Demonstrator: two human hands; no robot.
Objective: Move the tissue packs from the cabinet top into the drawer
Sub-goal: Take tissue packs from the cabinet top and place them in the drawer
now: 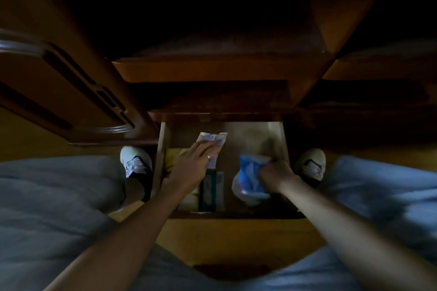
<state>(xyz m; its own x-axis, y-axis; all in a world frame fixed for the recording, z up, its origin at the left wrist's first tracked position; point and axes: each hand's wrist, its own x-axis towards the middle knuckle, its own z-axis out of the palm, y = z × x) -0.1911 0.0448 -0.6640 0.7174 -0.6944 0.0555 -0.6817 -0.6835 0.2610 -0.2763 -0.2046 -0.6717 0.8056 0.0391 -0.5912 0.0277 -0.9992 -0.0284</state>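
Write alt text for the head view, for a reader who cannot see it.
Two bare hands reach into an open wooden drawer: the left hand holds a pale tissue pack, the right hand grips a blue tissue pack. Dark wooden cabinet above.

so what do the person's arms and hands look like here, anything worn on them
Both forearms are bare, with no sleeves, watch or gloves in view. The left hand wears a thin ring on one finger. The right hand shows no ring or other jewellery that can be made out in the dim light.

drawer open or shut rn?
Open. The drawer is pulled out from the cabinet, its inside visible, with both hands holding tissue packs over it.
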